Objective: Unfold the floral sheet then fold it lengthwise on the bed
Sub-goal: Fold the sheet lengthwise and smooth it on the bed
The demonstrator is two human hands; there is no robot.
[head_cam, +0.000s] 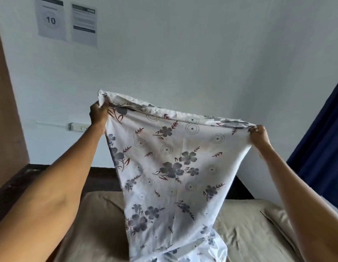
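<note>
From the head camera, the floral sheet hangs in the air above the bed, stretched between two raised arms. The left hand has its grip closed round the sheet's upper left corner, cloth bunched in the curled fingers. The right hand pinches the upper right corner, its grip tight on gathered cloth. The sheet narrows downward, its lower end crumpled on the tan bed cover. Two paper notices are stuck on the wall, one marked 10. A dark blue curtain hangs at right
</note>
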